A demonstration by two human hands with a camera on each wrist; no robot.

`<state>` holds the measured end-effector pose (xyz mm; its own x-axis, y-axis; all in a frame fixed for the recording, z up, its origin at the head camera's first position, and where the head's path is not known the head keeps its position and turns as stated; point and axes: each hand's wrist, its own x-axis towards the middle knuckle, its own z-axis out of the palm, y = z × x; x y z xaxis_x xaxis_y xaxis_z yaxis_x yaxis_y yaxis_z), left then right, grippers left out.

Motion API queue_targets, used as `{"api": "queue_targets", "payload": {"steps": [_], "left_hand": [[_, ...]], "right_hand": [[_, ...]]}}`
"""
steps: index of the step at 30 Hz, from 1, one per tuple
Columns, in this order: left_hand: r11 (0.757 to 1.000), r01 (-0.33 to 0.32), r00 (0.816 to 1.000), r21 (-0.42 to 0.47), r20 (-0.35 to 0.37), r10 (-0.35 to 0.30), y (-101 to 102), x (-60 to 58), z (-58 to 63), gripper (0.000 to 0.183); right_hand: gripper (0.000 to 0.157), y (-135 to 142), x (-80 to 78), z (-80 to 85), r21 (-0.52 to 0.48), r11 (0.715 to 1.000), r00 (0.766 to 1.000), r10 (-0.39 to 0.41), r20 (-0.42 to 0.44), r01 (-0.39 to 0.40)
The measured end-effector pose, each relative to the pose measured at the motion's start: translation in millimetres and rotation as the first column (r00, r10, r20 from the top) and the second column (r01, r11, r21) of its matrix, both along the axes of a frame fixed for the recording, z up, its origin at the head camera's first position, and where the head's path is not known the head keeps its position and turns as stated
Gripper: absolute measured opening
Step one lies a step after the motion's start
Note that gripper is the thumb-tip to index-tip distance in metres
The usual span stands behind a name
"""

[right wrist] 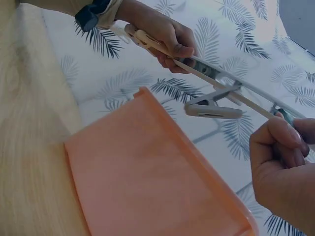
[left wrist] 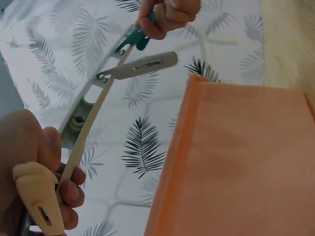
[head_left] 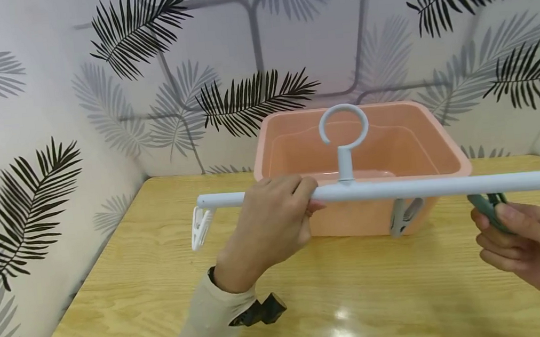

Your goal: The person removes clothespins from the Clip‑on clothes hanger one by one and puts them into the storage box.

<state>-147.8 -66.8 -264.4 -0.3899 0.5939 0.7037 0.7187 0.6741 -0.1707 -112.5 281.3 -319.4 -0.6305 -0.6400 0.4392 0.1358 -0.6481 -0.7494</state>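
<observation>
A pale blue clip hanger is held level above the table, its round hook pointing up. My left hand grips the bar left of the hook. At the bar's right part, my right hand pinches a green clip between thumb and fingers. In the left wrist view that green clip sits on the hanger's narrow rail. A grey clip hangs between the hands, and a white clip hangs near the left end. My left palm is hidden in the head view.
A pink-orange plastic basin stands on the wooden table, behind and below the hanger. Walls with a feather-patterned covering rise behind the table and on the left. A dark strapped device is on my left wrist.
</observation>
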Motion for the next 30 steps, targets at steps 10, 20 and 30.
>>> {"api": "queue_targets", "payload": {"steps": [10,20,30], "left_hand": [[0.989,-0.142,0.989,-0.033,0.036,0.143,6.0,11.0,-3.8,0.028],[0.986,-0.134,0.975,-0.103,0.167,0.15,-14.0,5.6,5.7,0.025],[0.998,-0.057,0.98,-0.032,0.189,0.062,-21.1,1.9,11.9,0.024]], "right_hand": [[0.013,-40.2,19.9,-5.8,0.145,0.103,0.178,-0.601,-0.779,0.984],[0.053,-27.4,17.4,6.8,-0.173,-0.172,-0.193,-0.111,-0.975,0.97],[0.009,-31.9,24.1,6.9,-0.039,-0.063,-0.049,-0.162,-0.986,0.997]]}}
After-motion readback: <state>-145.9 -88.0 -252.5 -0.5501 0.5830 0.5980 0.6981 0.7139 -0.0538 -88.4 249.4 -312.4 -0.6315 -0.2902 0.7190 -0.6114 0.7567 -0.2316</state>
